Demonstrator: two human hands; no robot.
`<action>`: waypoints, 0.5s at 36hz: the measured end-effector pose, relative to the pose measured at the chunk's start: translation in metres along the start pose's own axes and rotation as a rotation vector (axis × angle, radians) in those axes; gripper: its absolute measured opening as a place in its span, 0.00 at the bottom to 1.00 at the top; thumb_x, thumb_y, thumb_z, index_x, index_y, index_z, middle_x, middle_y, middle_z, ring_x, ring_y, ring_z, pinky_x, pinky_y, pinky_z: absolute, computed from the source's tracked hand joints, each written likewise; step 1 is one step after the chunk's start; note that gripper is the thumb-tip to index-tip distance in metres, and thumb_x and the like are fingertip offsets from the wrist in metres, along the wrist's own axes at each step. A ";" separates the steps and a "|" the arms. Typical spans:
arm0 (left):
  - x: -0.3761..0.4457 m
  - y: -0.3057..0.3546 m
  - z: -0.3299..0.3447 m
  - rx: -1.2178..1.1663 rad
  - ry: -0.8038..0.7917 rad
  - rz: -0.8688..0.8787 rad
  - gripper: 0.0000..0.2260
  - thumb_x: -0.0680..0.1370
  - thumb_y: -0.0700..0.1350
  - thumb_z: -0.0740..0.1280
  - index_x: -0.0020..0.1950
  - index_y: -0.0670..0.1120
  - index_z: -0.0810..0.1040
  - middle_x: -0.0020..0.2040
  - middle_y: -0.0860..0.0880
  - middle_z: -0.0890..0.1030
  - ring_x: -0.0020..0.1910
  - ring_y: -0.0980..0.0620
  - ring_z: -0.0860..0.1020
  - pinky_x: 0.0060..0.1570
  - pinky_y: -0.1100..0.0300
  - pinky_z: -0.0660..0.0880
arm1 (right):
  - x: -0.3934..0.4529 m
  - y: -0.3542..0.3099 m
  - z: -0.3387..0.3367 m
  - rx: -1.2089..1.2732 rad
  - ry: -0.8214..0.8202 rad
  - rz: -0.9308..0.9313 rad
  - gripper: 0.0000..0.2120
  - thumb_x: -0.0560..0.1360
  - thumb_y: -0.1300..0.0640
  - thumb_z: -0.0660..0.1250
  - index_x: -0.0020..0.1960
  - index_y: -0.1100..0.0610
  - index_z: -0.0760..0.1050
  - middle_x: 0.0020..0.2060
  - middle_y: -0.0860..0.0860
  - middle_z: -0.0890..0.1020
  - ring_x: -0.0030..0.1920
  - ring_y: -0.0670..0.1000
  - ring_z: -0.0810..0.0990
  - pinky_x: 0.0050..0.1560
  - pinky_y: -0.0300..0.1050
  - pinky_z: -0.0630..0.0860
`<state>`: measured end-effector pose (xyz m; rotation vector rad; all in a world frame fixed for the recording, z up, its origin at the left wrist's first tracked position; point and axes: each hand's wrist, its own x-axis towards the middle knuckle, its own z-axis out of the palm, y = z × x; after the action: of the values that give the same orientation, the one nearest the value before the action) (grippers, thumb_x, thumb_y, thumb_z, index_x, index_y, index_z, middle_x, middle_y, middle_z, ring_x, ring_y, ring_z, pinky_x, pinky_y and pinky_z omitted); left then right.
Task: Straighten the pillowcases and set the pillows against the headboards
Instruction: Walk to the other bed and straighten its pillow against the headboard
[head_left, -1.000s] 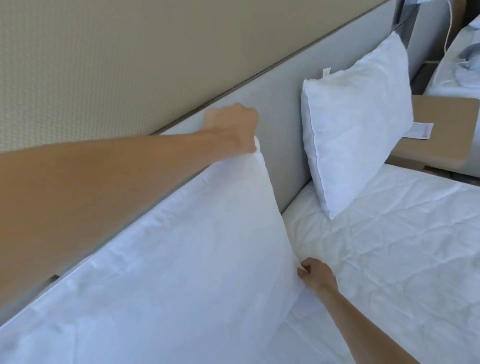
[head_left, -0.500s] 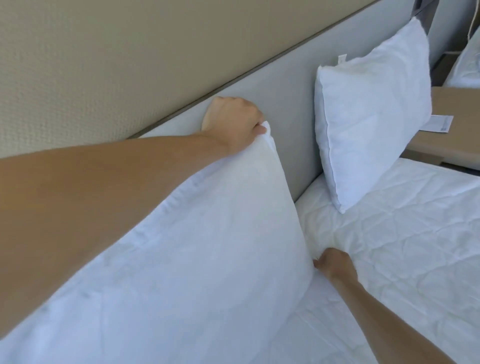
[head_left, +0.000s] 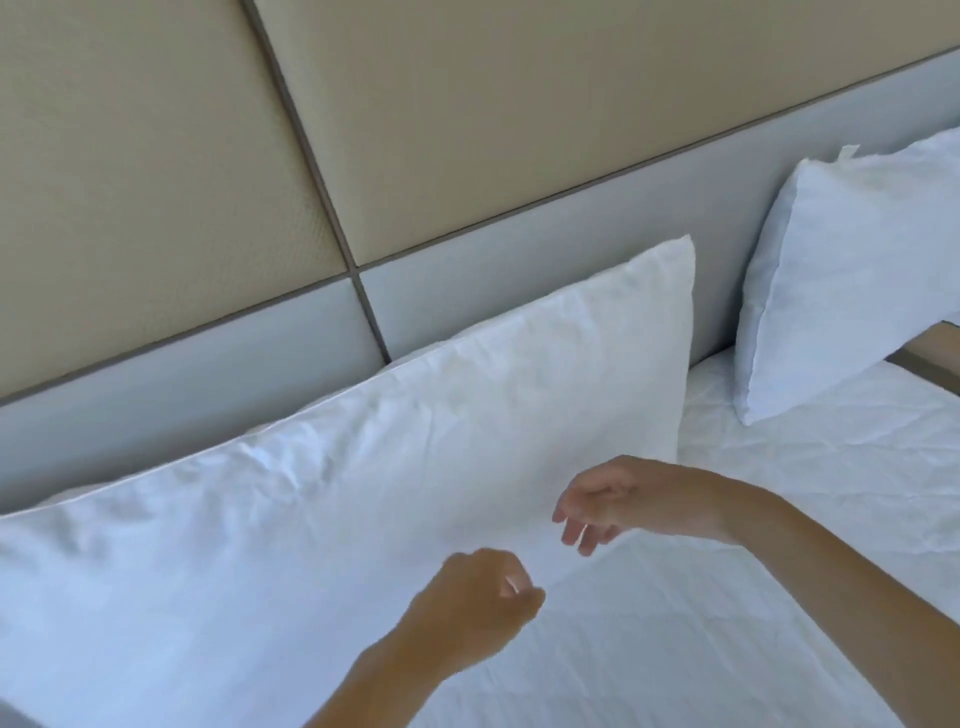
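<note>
A large white pillow (head_left: 322, 499) in a smooth pillowcase leans against the grey headboard (head_left: 545, 249), its top right corner standing up. A second white pillow (head_left: 852, 270) stands upright against the headboard at the far right. My left hand (head_left: 475, 603) hovers in front of the big pillow's lower right edge, fingers curled in with nothing visibly in them. My right hand (head_left: 608, 501) hangs just above and to the right of it, fingers loosely apart and empty, over the pillow's lower right corner.
A white quilted mattress cover (head_left: 779, 519) spreads to the right and below the pillows. Beige padded wall panels (head_left: 467, 114) rise above the headboard. A brown bedside table edge (head_left: 930, 353) shows at the far right.
Both hands have let go of the big pillow's right corners and drawn back in front of it. The pillow now rests by itself against the headboard. The view has shifted left.
</note>
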<state>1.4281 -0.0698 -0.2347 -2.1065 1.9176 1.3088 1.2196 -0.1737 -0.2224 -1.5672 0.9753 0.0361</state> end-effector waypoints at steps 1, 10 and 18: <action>0.000 -0.012 -0.001 0.007 -0.120 -0.053 0.12 0.74 0.59 0.65 0.51 0.56 0.81 0.49 0.58 0.83 0.50 0.58 0.80 0.54 0.59 0.77 | 0.008 -0.013 0.008 -0.038 -0.075 0.028 0.12 0.80 0.46 0.62 0.56 0.49 0.80 0.52 0.48 0.85 0.52 0.48 0.84 0.61 0.47 0.78; 0.013 -0.082 -0.060 0.092 -0.416 -0.454 0.24 0.78 0.56 0.63 0.71 0.46 0.70 0.67 0.48 0.77 0.63 0.46 0.77 0.63 0.49 0.75 | 0.103 -0.102 0.070 -0.589 -0.484 0.339 0.27 0.74 0.49 0.72 0.71 0.40 0.69 0.67 0.43 0.76 0.68 0.51 0.74 0.70 0.54 0.69; -0.019 -0.137 -0.118 0.042 -0.435 -0.538 0.18 0.79 0.55 0.61 0.65 0.50 0.72 0.64 0.54 0.77 0.64 0.51 0.75 0.65 0.50 0.73 | 0.113 -0.130 0.032 -0.876 -0.338 0.491 0.22 0.74 0.50 0.72 0.67 0.42 0.74 0.61 0.40 0.79 0.56 0.42 0.82 0.55 0.43 0.80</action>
<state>1.6083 -0.0802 -0.2162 -1.9099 1.1014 1.4174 1.3853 -0.2202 -0.1864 -1.9496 1.1095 1.1665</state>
